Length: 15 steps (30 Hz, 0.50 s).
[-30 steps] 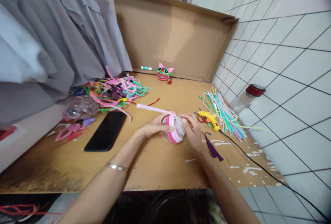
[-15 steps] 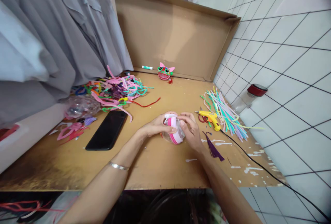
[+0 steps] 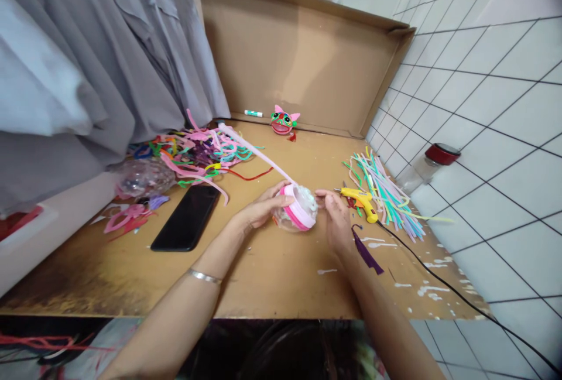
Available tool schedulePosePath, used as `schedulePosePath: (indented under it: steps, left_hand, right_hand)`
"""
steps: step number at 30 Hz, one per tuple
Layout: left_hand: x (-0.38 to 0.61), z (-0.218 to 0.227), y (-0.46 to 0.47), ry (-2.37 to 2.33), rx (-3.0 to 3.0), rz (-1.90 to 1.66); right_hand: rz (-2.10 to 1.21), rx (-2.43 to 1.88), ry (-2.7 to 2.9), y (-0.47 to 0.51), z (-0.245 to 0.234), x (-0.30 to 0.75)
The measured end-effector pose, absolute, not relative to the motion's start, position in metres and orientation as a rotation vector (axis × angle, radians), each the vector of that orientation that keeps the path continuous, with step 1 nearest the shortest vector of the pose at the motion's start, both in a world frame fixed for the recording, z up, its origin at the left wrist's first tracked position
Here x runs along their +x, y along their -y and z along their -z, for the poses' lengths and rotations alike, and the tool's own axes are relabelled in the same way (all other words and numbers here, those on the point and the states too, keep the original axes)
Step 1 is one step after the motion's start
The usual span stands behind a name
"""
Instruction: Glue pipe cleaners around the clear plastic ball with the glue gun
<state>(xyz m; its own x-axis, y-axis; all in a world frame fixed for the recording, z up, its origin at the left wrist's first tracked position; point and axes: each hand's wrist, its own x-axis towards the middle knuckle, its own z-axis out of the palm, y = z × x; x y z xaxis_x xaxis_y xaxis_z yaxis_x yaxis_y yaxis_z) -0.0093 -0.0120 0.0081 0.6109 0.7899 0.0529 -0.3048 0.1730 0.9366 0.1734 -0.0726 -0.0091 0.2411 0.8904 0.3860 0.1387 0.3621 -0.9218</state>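
Observation:
My left hand point(image 3: 259, 207) is closed around a clear round plastic piece point(image 3: 294, 226), its thumb pressing on the band. The piece is tilted, with pale and bright pink fuzzy pipe cleaner wrapped around its rim. From the band, a long pale pink pipe cleaner end point(image 3: 259, 153) sticks out up and to the left. My right hand point(image 3: 338, 216) is just right of the piece, apart from it, fingers loosely bent and nothing visible in them. A yellow glue gun point(image 3: 362, 201) lies right beside that hand, and a purple tassel point(image 3: 366, 254) lies below the gun.
Left on the table are a black phone point(image 3: 185, 219) and a heap of coloured pipe cleaners point(image 3: 206, 151). More straight pipe cleaners point(image 3: 390, 192) and a red-lidded jar point(image 3: 432, 163) are at right. A decorated animal head point(image 3: 283, 121) and a marker point(image 3: 253, 113) stand near the cardboard point(image 3: 307, 64).
My right hand has come off the plastic piece and moved slightly right. The pale pink pipe cleaner end now stretches out to the upper left. My left hand keeps its hold.

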Motion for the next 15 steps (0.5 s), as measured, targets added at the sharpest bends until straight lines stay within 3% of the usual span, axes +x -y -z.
schedulePosePath:
  steps: [15]
  left_hand:
    - [-0.0049,-0.0087,0.0085,-0.624,1.044,-0.959]
  right_hand:
    - [-0.794,-1.094,1.174,0.0684,0.0125,0.1763]
